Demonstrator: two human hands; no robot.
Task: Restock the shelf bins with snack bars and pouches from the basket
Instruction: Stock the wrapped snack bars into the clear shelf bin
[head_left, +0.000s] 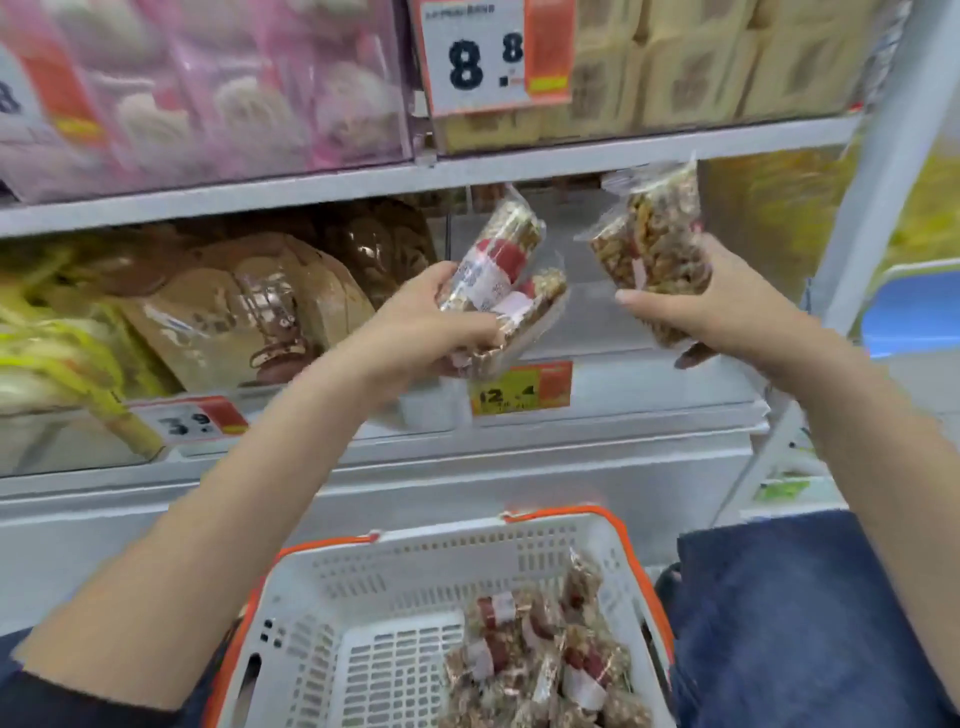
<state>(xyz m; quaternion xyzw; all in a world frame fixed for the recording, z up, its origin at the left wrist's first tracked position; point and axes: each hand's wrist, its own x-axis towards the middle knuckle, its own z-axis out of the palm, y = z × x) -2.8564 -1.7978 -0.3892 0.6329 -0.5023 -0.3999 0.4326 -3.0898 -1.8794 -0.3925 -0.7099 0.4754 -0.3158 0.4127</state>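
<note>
My left hand (441, 317) grips two clear-wrapped snack bars (501, 270) with red and white labels, raised in front of a clear shelf bin (623, 332). My right hand (717, 306) holds a clear pouch of nut snack (649, 249) just to the right, at the same height before that bin. Below, a white basket (415, 571) with orange handles stands between my knees, with several more wrapped bars (545, 660) piled in its right side.
The bin carries a yellow price tag (519, 387) on its front. To the left sit brown bread bags (249, 306) and yellow packs (47, 332). The shelf above holds pink packages (208, 88) and tan boxes (701, 67). A white upright post (878, 171) stands at right.
</note>
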